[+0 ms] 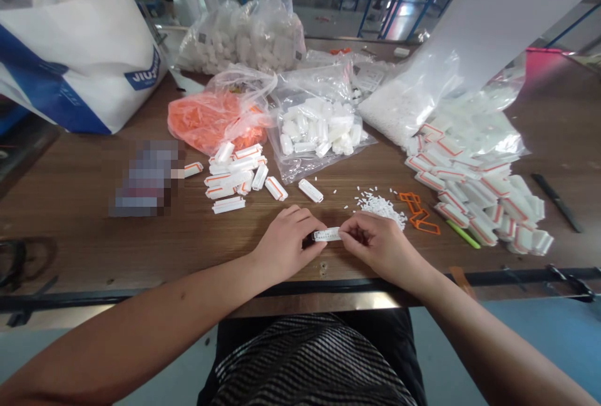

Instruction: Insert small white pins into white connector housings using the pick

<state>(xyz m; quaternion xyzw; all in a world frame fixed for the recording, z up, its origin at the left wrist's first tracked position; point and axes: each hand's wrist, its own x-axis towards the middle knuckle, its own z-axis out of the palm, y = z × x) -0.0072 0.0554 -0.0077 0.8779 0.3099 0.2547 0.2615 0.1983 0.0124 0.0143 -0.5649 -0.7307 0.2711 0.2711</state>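
Small white plastic piece (327, 234) held level just above near edge of wooden table (84, 218), between both hands. Left hand (285, 244) fingers curled, pinching its left end; right hand (378, 246) fingers closed, pinching its right end. Pile of tiny white pins (381, 205) just beyond right hand, orange frames (419, 213) beside it. Cluster of white pieces with orange trim (237, 174) beyond left hand; bigger heap of trimmed pieces (474, 187) far right. Clear bag of white parts (319, 130) and bag of orange parts (211, 119) further back, mid-table
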